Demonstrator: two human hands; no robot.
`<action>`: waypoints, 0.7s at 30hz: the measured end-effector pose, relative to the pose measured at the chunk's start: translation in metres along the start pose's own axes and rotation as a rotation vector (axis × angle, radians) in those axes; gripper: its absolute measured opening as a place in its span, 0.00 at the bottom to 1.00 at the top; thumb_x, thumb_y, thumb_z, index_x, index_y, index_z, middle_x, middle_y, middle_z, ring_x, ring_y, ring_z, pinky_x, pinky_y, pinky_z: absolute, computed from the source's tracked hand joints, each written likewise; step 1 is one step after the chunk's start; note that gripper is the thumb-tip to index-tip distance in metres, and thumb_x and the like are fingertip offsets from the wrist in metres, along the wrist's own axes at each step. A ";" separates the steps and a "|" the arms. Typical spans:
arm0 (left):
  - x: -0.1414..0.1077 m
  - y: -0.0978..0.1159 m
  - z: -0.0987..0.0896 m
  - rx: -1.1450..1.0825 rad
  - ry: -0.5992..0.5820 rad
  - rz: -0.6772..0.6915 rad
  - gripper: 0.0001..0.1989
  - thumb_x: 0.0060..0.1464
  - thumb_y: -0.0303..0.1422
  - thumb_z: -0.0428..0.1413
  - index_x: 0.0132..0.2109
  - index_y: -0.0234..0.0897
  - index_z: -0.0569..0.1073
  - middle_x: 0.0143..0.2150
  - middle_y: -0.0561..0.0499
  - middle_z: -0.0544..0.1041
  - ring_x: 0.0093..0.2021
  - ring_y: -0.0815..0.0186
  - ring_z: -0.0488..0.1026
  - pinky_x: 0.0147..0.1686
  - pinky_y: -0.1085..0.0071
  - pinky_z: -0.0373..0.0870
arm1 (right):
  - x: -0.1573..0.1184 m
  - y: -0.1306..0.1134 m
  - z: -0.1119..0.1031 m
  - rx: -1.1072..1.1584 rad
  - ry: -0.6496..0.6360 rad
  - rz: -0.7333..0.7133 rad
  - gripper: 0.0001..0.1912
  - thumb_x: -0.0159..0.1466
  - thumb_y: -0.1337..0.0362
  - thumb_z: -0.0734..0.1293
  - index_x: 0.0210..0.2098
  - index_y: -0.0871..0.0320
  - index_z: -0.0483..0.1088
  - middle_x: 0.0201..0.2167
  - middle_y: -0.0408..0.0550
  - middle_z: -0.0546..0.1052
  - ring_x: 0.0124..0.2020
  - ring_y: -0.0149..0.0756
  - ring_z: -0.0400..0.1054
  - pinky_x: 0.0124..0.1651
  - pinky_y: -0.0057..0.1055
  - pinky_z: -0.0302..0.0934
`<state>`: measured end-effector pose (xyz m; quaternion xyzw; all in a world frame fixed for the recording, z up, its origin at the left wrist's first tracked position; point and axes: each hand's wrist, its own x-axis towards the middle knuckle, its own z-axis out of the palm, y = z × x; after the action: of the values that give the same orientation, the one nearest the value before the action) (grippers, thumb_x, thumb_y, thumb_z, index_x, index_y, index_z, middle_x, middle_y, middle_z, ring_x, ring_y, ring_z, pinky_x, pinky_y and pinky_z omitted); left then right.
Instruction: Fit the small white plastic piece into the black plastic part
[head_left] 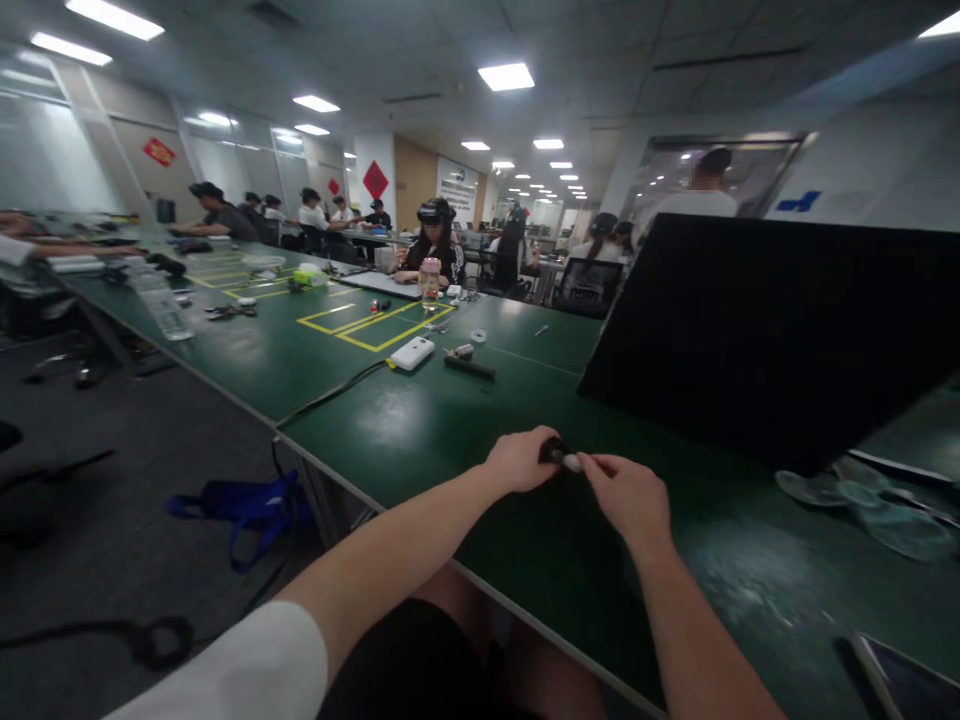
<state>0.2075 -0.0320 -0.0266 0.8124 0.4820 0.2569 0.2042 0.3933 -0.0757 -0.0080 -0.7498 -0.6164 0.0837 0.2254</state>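
Note:
Over the green table (450, 440), near its front edge, my left hand (523, 459) is closed round a small dark object (553, 451). Facing it from the right, my right hand (628, 492) pinches a small whitish piece (572, 463) between thumb and fingertips. The whitish piece meets the dark object, or lies right beside it; the exact contact is too small to tell. Part of the dark object is hidden by my left fingers.
A large black panel (757, 330) stands at the right, with a clear bladed object (870, 500) beside it. Ahead lie a white box (412, 353) with a cable and a dark bar (469, 367). A phone-like device (907, 680) is at lower right. Across the table sits a person (435, 250).

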 end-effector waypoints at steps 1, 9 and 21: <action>0.000 -0.001 0.000 -0.005 0.005 0.010 0.25 0.56 0.41 0.59 0.60 0.46 0.67 0.51 0.45 0.79 0.49 0.53 0.77 0.48 0.60 0.73 | 0.002 0.001 0.000 -0.012 -0.028 0.034 0.22 0.64 0.45 0.62 0.42 0.54 0.79 0.28 0.49 0.79 0.26 0.41 0.71 0.27 0.34 0.60; -0.001 -0.013 -0.007 -0.109 0.090 -0.034 0.25 0.52 0.39 0.62 0.57 0.41 0.71 0.53 0.42 0.77 0.50 0.54 0.76 0.49 0.63 0.73 | 0.001 0.000 -0.007 0.123 -0.034 0.145 0.36 0.65 0.34 0.52 0.34 0.57 0.76 0.31 0.55 0.80 0.29 0.43 0.71 0.30 0.36 0.61; -0.053 -0.139 -0.131 0.425 0.267 0.029 0.25 0.50 0.29 0.59 0.57 0.41 0.70 0.57 0.43 0.71 0.55 0.53 0.70 0.58 0.55 0.65 | 0.006 0.012 0.005 0.261 -0.105 0.100 0.38 0.65 0.33 0.50 0.37 0.57 0.76 0.34 0.54 0.80 0.34 0.42 0.73 0.32 0.34 0.61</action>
<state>0.0116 -0.0053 -0.0160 0.8029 0.5361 0.2576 -0.0406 0.4036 -0.0711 -0.0167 -0.7385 -0.5730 0.2136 0.2841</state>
